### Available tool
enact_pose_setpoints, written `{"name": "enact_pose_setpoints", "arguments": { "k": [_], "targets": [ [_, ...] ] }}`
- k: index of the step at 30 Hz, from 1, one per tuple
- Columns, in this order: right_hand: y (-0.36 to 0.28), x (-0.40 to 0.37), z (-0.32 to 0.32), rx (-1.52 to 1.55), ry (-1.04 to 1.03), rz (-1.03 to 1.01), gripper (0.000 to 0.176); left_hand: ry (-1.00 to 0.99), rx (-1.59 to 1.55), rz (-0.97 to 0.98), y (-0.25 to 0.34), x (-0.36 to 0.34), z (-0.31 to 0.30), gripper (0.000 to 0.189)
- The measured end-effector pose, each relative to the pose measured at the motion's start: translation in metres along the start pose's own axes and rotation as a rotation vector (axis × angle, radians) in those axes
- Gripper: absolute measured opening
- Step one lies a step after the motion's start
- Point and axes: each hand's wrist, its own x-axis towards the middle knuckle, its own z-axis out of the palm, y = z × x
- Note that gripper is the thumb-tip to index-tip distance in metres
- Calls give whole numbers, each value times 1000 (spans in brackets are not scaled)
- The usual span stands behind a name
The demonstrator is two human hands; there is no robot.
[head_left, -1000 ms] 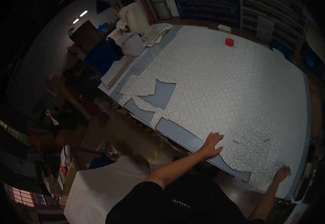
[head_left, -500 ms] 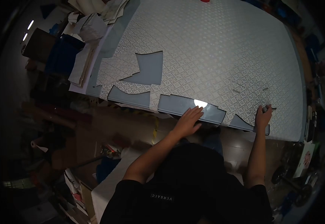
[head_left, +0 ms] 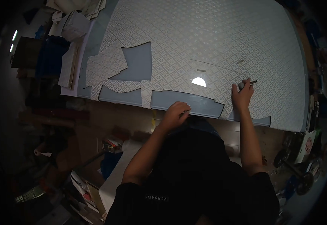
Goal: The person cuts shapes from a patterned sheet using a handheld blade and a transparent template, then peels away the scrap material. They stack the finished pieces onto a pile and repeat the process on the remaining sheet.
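Observation:
Pale patterned fabric [head_left: 178, 48] lies over the table, with grey-blue tabletop [head_left: 202, 103] showing through several cut-out openings. At the front edge, my left hand [head_left: 174, 115] has its fingers curled together beside the long opening; anything in them is hidden. Farther right, my right hand [head_left: 243, 95] rests on the fabric, closed round a small dark tool [head_left: 253, 82] whose tip points right. Ahead of it lie a short strip [head_left: 240, 62] and another strip [head_left: 201, 70]. A thin dark line [head_left: 216, 65] runs near them, perhaps the edge of a clear sheet.
Stacked papers or card [head_left: 73, 28] lie at the table's left side. A blue container [head_left: 51, 56] stands beyond them. Below on the left is a pale surface [head_left: 112, 187] among clutter. A wheeled item [head_left: 302, 182] stands at the lower right.
My left hand has gone from lying flat to curled fingers at the table edge. My right hand has moved left and forward with the tool. The strips have shifted left over the fabric.

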Motion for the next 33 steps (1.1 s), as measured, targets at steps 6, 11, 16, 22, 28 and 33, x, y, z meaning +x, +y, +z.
{"name": "enact_pose_setpoints", "arguments": {
  "k": [6,11,16,22,28,33],
  "targets": [
    [-39,4,10,38,-89,-89,92,247,133,-34,-17,15,-43,24],
    [-64,-17,3,173,-211,-69,92,269,274,4,-29,50,-79,32],
    [-57,-35,22,-139,-9,-358,85,51,270,122,-33,79,-77,43],
    [-128,-60,5,35,-225,50,52,42,597,83,-28,97,-26,64],
    [-162,-109,-1,549,-372,-129,35,-26,630,-100,-32,151,-39,91],
    [-121,-54,4,396,-87,-120,41,-508,610,213,-37,168,-58,81]
  ]
}}
